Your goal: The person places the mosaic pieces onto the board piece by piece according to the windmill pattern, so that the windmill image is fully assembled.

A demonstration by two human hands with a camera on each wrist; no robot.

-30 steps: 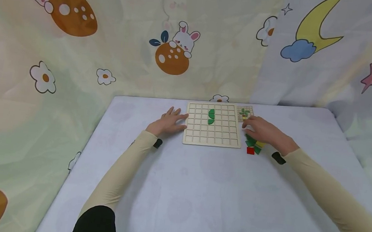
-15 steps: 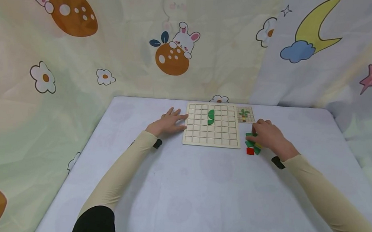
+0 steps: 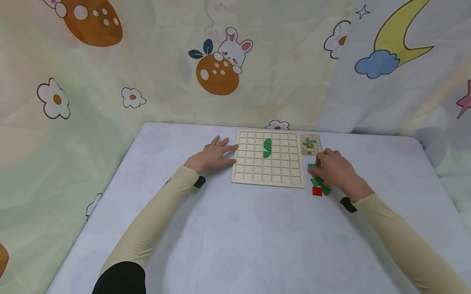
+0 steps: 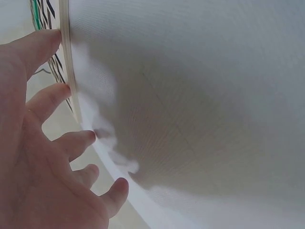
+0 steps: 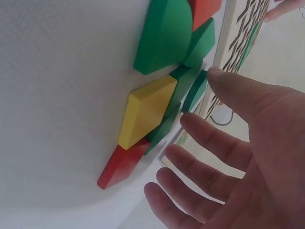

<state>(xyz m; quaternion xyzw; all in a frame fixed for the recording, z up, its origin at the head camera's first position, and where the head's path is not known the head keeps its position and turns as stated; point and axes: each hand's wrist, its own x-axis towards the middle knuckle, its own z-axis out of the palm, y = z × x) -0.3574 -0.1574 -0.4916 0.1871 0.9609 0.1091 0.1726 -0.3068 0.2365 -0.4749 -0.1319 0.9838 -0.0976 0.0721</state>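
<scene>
My left hand point(image 3: 213, 156) has its fingers spread, and its thumb and forefinger touch the left edge of the gridded wooden board point(image 3: 246, 169); the left wrist view shows those fingertips point(image 4: 63, 89) on the board's side. Rounded green pieces point(image 3: 267, 144) lie in the upper middle of the grid. To the board's right, my right hand point(image 3: 337, 171) pinches a thin-looking green puzzle piece point(image 5: 194, 93) between thumb and forefinger, its other fingers loosely bent. Beside it lie a yellow puzzle piece point(image 5: 148, 112), red pieces point(image 5: 123, 164) and several green ones point(image 5: 164, 36), partly hidden by the hand in the head view.
A small pattern card point(image 3: 317, 150) with a green, red and yellow picture lies against the board's upper right corner. A white cloth covers the table point(image 3: 230, 241), and a printed curtain point(image 3: 162, 64) hangs right behind its far edge.
My right hand draws back from beside the card to the loose pieces, then shifts slightly up and left with a green piece at its fingertips. The left hand and board stay still.
</scene>
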